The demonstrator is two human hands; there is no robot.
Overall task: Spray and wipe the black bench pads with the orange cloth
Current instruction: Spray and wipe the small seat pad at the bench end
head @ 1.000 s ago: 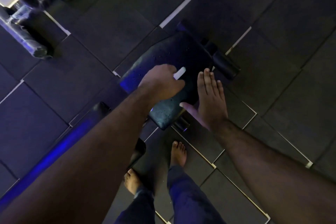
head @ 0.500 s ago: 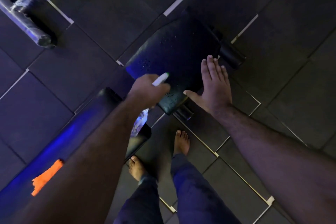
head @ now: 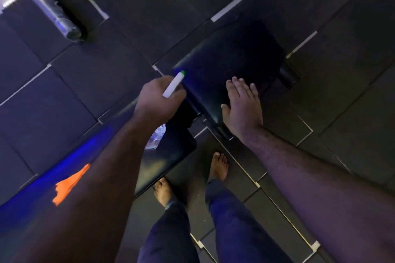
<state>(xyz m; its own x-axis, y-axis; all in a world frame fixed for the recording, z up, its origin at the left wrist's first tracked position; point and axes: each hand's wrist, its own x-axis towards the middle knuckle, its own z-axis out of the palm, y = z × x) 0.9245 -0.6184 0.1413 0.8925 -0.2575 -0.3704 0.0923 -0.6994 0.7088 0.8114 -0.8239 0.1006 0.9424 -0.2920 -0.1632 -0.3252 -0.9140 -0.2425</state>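
My left hand (head: 159,100) is shut on a spray bottle (head: 173,85); its white nozzle with a green tip sticks out over the near-left corner of the black seat pad (head: 230,60), and its clear body shows below my wrist. My right hand (head: 242,104) lies flat and open on the seat pad's near edge, fingers together. The long black back pad (head: 171,156) runs down to the left under my left forearm, lit blue. The orange cloth (head: 68,186) lies on that long pad, partly hidden behind my forearm.
Dark rubber floor tiles (head: 352,92) surround the bench. A wrapped metal machine frame (head: 53,10) stands at the upper left. My bare feet (head: 218,166) and blue trouser legs are just below the bench, beside its end.
My left hand with the bottle has drawn back from over the seat pad to its left corner. The view has shifted, bringing the orange cloth into sight. My right hand stays on the pad.
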